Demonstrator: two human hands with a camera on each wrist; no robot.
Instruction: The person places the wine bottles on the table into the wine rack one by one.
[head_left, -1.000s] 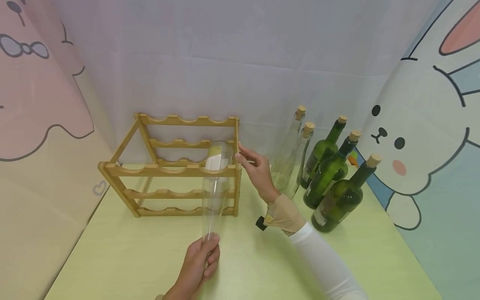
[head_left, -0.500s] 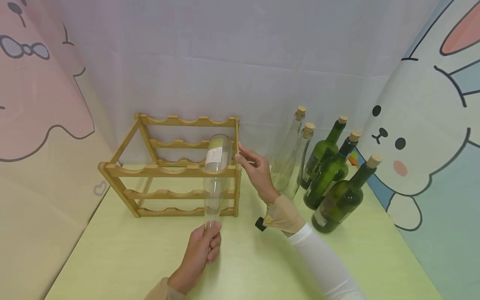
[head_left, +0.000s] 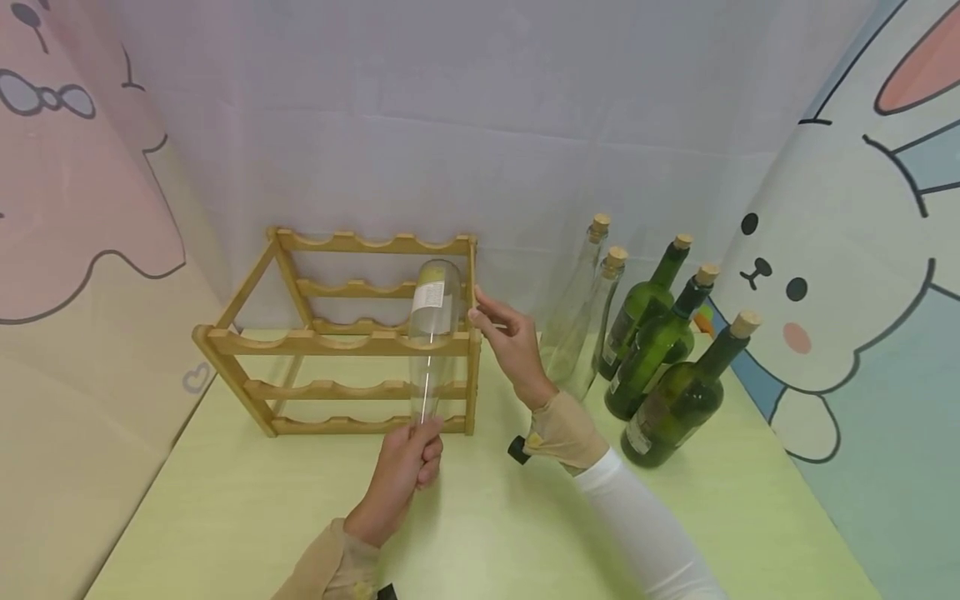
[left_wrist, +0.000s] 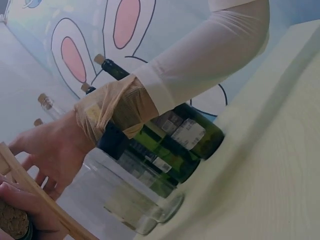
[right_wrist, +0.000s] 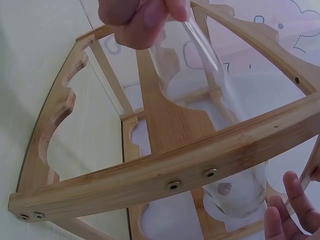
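Observation:
My left hand [head_left: 408, 462] grips a clear glass bottle [head_left: 433, 371] by its neck in the head view. The bottle, with a yellow and white label, lies through the top right place of the wooden wine rack [head_left: 341, 342], base toward the back. Its cork [left_wrist: 14, 222] shows beside the left thumb in the left wrist view. At the rack's right end, my right hand [head_left: 513, 346] holds the side frame between thumb and index finger. In the right wrist view, other fingers of that hand [right_wrist: 291, 207] stand beside the bottle's base [right_wrist: 237, 197].
Right of the rack stand two corked clear bottles [head_left: 597, 325] and three corked green bottles [head_left: 671, 408]. A pale curtain [head_left: 420, 167] hangs behind the light green table [head_left: 480, 533]. A small black block [head_left: 518, 450] sits at the right wrist.
My left hand has moved forward toward the rack, sliding the bottle deeper, its base now further back and higher in view. The right hand has stayed on the rack's side.

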